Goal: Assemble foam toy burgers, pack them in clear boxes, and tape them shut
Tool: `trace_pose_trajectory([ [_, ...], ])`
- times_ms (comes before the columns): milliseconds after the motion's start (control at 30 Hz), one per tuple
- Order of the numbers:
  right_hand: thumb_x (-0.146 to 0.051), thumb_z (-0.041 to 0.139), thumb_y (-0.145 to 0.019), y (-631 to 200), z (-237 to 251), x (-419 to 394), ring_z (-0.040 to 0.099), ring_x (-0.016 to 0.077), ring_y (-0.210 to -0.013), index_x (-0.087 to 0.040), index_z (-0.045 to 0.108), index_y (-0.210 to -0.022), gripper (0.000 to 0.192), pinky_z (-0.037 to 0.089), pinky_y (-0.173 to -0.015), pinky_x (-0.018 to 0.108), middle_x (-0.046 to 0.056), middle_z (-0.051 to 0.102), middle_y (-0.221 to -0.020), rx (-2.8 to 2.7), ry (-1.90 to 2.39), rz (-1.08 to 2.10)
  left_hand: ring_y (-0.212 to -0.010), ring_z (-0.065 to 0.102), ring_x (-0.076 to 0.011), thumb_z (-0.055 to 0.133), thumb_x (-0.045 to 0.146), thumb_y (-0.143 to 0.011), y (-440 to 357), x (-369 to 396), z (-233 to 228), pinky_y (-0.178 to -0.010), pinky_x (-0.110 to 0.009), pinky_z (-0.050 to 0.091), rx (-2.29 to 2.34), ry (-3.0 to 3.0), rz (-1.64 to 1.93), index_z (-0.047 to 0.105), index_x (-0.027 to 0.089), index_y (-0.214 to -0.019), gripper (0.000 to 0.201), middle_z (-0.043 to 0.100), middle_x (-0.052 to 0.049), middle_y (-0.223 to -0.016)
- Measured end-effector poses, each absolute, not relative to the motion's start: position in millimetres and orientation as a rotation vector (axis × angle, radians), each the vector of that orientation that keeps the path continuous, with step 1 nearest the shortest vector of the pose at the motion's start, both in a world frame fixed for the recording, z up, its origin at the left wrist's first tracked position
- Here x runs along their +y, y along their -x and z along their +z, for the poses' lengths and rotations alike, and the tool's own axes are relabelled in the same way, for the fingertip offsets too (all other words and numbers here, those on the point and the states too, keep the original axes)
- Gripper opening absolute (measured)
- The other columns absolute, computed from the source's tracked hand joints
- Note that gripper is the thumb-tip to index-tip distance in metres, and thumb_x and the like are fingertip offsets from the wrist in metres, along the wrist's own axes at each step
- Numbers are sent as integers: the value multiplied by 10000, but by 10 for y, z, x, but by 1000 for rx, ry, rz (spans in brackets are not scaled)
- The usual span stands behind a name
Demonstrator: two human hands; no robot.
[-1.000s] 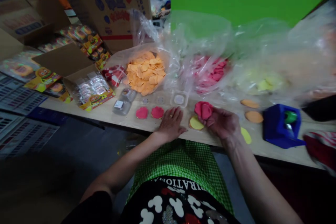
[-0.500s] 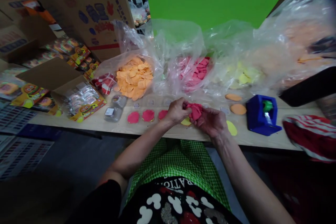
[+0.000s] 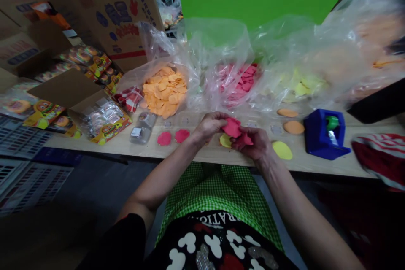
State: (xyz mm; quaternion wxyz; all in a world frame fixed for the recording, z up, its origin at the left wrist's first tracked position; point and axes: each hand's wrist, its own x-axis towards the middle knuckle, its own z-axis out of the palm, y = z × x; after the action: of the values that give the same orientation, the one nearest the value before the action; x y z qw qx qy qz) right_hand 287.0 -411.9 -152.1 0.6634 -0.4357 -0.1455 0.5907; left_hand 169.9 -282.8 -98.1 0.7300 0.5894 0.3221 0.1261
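Note:
My left hand (image 3: 209,127) pinches a thin, wavy-edged pink piece (image 3: 232,127) over the front part of the table. Close beside it, my right hand (image 3: 258,145) has its fingers closed on another pink piece (image 3: 244,139), curled and partly covered by the fingers. Under the two hands lies a yellow round piece (image 3: 225,140), only partly visible. To the left of my hands, two flat pink rounds (image 3: 182,136) lie on the table in a row. Right of my right hand is a yellow disc (image 3: 282,150), with orange ovals (image 3: 294,127) beyond it.
Clear bags of orange pieces (image 3: 165,92), pink pieces (image 3: 247,81) and yellow pieces (image 3: 303,87) line the back. A blue tape dispenser (image 3: 323,141) stands right, near a red-and-white cloth (image 3: 375,156). Clear plastic containers (image 3: 139,135) and an open carton (image 3: 104,122) sit left.
The bunched pink material between my hands has come apart into a flatter piece in my left hand and a curled one in my right. The view has shifted slightly.

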Motion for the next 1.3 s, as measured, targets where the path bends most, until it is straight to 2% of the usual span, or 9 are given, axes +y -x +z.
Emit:
trace_pose_trajectory([
  [100,-227,606,-691,-2938,-1488,-4151,440,140,-442,-183,575,-803,125,365,-422,267,45,614,-624,-280,1079,1363,-750,656,-111,573,0,-840,-1657,-2729,-957,-815,-287,544,714,-1361,326,673,78,-1039,235,736,-111,-994],
  [233,-181,616,-663,-3092,-1371,-4290,389,102,-400,-153,627,-940,279,270,-400,224,27,630,-617,-362,1282,1391,-693,634,-105,582,-11,-824,-1652,-2690,-1068,-763,-290,542,745,-1430,201,669,72,-1056,262,723,-101,-956],
  [533,-150,545,-812,-2990,-1328,-4418,406,91,-419,-158,647,-1033,243,268,-399,194,-14,567,-573,-537,1961,1063,-817,610,-138,602,-10,-798,-1748,-2857,-1435,-827,-299,512,680,-1982,120,697,89,-985,232,688,-61,-895],
  [733,-316,597,-888,-2895,-1391,-4293,500,130,-485,-177,553,-1290,428,317,-445,223,-9,608,-634,-920,2168,958,-785,595,-125,528,-14,-811,-1686,-2752,-1322,-812,-302,505,595,-1909,150,682,108,-999,272,690,-60,-929],
  [867,-373,543,-921,-2915,-1378,-4220,452,114,-501,-184,610,-894,202,293,-470,232,-23,526,-592,-1019,2105,968,-755,589,-99,520,0,-844,-1664,-2704,-1289,-784,-273,499,487,-1733,157,653,108,-1002,233,673,-48,-906],
  [933,-370,508,-935,-2933,-1366,-4215,420,107,-496,-193,534,-722,278,272,-476,242,-29,477,-562,-1031,2125,968,-768,590,-104,563,12,-836,-1673,-2713,-1308,-786,-271,500,507,-1792,181,645,115,-996,207,662,-40,-896],
  [1067,-369,470,-956,-2932,-1324,-4179,474,137,-519,-196,546,-669,343,283,-505,272,2,516,-553,-1214,2348,995,-850,619,-151,589,-1,-814,-1706,-2814,-1374,-854,-320,513,579,-2126,156,650,133,-978,220,668,-47,-902],
  [1167,-404,477,-962,-2885,-1267,-4161,592,198,-636,-180,646,-781,334,307,-540,289,76,650,-685,-1394,2562,823,-900,627,-182,627,46,-828,-1668,-2871,-1395,-882,-353,521,564,-2329,152,651,134,-1019,212,668,-85,-1019],
  [1300,-403,455,-975,-2786,-1180,-4359,686,277,-785,-169,669,-1147,361,336,-570,300,149,737,-898,-1337,2766,485,-976,620,-189,591,103,-892,-1428,-2808,-1365,-908,-347,524,577,-2493,288,644,124,-1054,172,624,-121,-1165],
])
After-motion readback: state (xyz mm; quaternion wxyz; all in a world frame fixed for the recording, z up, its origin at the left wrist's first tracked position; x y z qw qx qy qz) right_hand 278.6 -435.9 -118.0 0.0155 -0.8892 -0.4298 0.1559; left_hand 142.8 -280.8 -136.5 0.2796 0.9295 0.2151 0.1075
